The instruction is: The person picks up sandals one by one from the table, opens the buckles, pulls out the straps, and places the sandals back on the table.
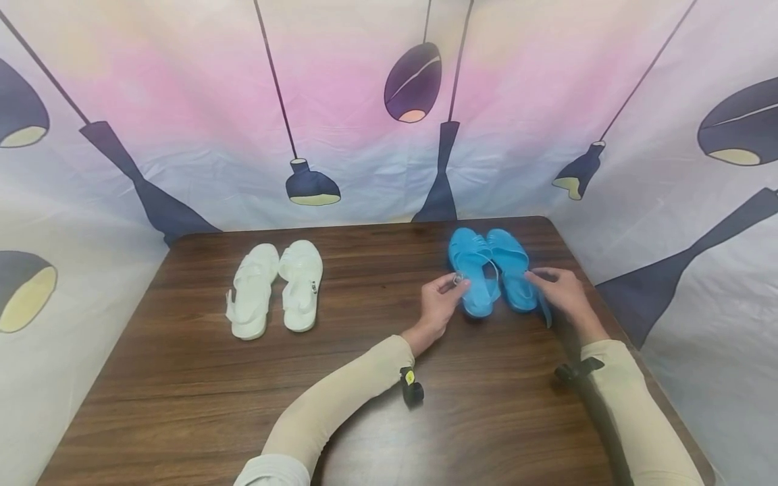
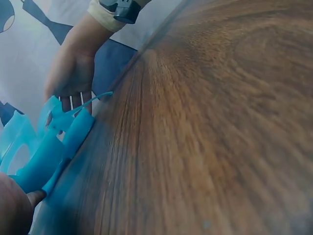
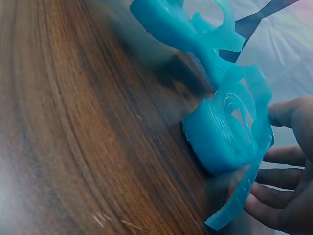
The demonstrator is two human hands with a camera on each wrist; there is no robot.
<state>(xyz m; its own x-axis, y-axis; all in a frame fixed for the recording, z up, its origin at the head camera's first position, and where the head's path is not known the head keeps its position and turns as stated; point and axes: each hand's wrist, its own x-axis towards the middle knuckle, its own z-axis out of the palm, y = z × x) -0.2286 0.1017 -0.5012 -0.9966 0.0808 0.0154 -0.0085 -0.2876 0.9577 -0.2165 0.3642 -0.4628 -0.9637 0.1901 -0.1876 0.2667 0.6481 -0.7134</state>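
A pair of blue sandals stands side by side near the back right of the table. At the left blue sandal (image 1: pixel 482 297), my left hand (image 1: pixel 439 307) pinches the side by the small metal buckle; in the left wrist view its thumb (image 2: pixel 36 197) lies against the sole's edge. My right hand (image 1: pixel 562 293) touches the outer side of the right blue sandal (image 1: pixel 519 289), its fingers extended. This sandal's loose strap (image 3: pixel 234 200) hangs down past those fingers in the right wrist view. Both blue sandals rest with their toes toward the back wall.
Two white sandals, one at the left (image 1: pixel 252 297) and its mate (image 1: pixel 300 290), stand on the left half of the brown wooden table (image 1: pixel 365 351). A cloth backdrop (image 1: pixel 200 101) printed with lamps surrounds the table's back and sides.
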